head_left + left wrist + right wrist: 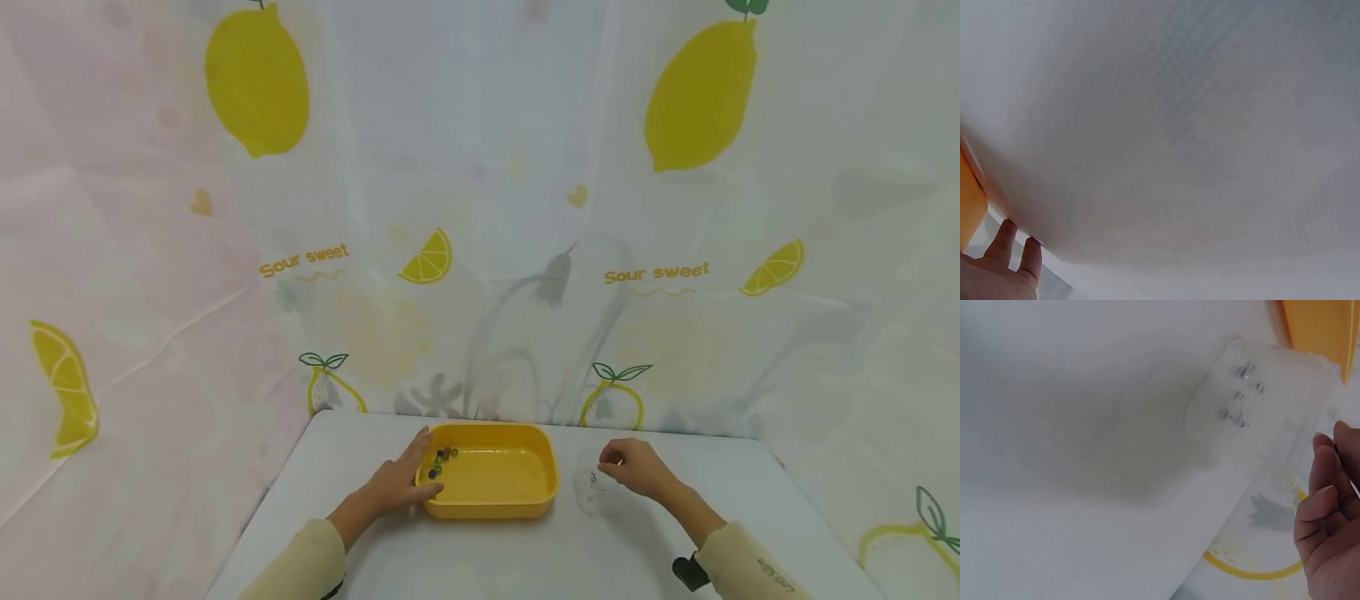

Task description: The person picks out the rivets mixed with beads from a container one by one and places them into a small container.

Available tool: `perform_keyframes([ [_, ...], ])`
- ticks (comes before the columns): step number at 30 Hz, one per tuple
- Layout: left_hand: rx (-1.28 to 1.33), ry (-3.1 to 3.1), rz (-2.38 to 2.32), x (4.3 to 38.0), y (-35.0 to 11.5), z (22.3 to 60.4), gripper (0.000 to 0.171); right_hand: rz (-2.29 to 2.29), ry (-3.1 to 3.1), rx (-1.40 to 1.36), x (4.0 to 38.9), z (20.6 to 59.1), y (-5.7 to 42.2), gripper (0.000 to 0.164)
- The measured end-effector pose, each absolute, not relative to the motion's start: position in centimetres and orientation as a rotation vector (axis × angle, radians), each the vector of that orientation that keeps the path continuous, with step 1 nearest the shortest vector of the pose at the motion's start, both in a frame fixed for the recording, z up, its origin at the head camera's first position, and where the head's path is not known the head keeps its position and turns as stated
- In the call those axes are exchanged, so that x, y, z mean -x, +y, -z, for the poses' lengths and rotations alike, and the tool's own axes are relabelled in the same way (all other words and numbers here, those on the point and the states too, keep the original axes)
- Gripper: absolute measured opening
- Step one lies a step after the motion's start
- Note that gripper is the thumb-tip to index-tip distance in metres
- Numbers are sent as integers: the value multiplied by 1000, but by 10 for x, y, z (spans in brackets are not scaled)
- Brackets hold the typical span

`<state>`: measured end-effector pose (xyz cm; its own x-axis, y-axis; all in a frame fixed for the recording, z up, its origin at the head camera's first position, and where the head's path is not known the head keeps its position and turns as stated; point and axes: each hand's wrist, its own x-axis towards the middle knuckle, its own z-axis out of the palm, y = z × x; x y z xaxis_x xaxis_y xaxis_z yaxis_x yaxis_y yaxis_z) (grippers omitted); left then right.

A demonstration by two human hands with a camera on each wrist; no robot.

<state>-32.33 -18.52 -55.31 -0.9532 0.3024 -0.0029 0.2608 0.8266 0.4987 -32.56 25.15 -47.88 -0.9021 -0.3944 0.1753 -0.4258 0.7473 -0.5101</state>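
Observation:
A yellow rectangular tray [491, 510] stands on the table with several small dark and coloured marbles [438, 464] gathered at its left end. My left hand [397, 482] rests against that end, its fingers and thumb extended along the rim. In the left wrist view, straight fingers [1001, 247] show beside the tray's orange side. Right of the tray sits a clear plastic container [1210, 419] with several small shiny pieces [1241, 415] in it. Beside the container, my right hand [637, 468] pinches a small dark object between thumb and forefinger; its kind is mostly hidden.
The white table [495, 558] ends at a back edge against a lemon-printed curtain [480, 167]. More of the same cloth hangs at both sides. A dark strap [690, 573] shows at the right cuff.

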Motion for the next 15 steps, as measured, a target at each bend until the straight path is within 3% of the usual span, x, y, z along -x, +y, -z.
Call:
perform_keyframes([
  [15,-575,2882,-776,320,-183,543,95,-847,-2925,-533,315,492,257,4],
])
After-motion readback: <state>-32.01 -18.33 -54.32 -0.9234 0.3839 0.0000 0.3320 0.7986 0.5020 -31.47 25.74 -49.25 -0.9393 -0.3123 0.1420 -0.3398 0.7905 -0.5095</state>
